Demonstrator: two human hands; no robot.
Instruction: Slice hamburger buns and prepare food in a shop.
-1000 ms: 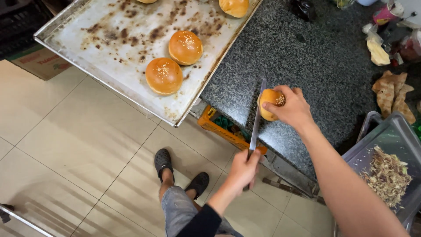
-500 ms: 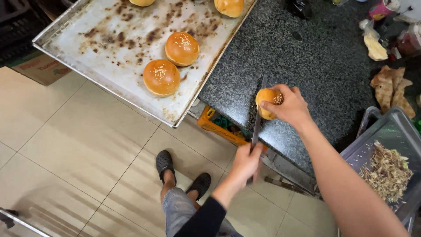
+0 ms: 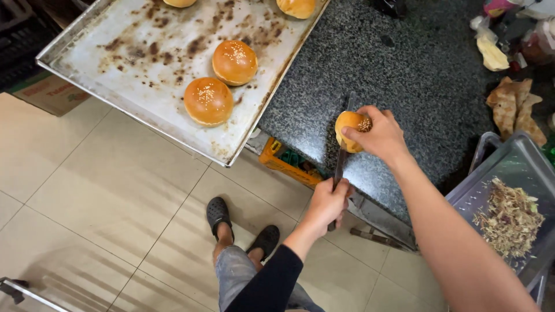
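The right hand (image 3: 378, 136) is clamped around a round, golden bun (image 3: 350, 130) with sesame seeds on top, pressing it down near the front edge of the speckled dark stone counter (image 3: 404, 63). The left hand (image 3: 329, 202), in a dark sleeve, is closed tight on the handle of a long, thin knife (image 3: 342, 153); it hangs past the counter edge over open floor, and the blade runs up against the bun's left side. A worn, stained metal baking tray (image 3: 144, 98) juts over the counter's left edge above the pale tiled floor (image 3: 104, 202), carrying two more smooth seeded buns (image 3: 208, 101) well apart from the hands. To the right, a grey metal pan (image 3: 509, 167) holds shredded brown scraps (image 3: 509, 219).
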